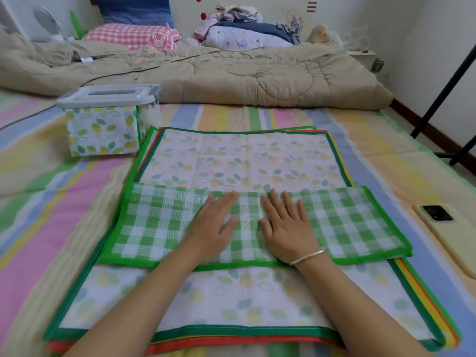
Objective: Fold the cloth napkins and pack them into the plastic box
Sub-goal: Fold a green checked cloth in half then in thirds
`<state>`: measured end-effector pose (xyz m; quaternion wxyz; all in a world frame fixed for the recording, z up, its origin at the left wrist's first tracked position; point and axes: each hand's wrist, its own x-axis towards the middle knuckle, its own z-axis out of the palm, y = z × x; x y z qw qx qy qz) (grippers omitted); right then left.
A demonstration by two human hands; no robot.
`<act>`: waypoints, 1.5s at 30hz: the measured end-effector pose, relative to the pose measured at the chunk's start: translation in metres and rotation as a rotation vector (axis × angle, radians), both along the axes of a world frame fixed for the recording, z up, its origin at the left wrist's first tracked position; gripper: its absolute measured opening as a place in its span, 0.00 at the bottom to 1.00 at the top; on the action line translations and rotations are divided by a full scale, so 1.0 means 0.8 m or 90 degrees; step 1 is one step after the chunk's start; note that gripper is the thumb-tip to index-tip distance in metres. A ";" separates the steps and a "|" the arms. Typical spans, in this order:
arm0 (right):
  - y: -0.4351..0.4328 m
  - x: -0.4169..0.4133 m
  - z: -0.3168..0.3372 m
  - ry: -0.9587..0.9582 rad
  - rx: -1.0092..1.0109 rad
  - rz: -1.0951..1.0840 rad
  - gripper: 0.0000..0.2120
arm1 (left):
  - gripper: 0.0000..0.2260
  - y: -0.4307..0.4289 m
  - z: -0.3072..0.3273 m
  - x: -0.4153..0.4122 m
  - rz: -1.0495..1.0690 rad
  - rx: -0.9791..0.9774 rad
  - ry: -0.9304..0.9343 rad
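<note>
A green checked napkin (144,222) with a green border lies folded into a long strip across a stack of flat napkins (244,161) printed with leaves. My left hand (215,222) and my right hand (286,228) press flat on the middle of the strip, fingers straight, side by side. The plastic box (108,119) stands at the back left with its grey lid on; a leaf-print cloth shows through its clear walls.
A phone (448,233) lies on the striped sheet to the right. A beige quilt (231,73) with a black cable across it runs along the back, pillows and clothes behind it. A black stand leg (443,94) rises at the right edge.
</note>
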<state>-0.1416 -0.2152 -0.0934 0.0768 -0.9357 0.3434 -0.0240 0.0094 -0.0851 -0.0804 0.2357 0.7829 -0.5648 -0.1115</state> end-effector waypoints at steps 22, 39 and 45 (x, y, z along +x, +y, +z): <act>-0.026 -0.014 0.027 0.067 -0.005 -0.034 0.42 | 0.51 0.095 0.006 0.097 0.262 0.309 -0.235; -0.078 -0.071 0.028 -0.261 0.147 -0.253 0.31 | 0.21 -0.037 0.048 -0.103 -0.183 0.016 -0.186; -0.021 -0.132 0.097 -0.475 0.366 -0.314 0.11 | 0.08 -0.079 0.054 -0.132 -0.176 0.090 -0.279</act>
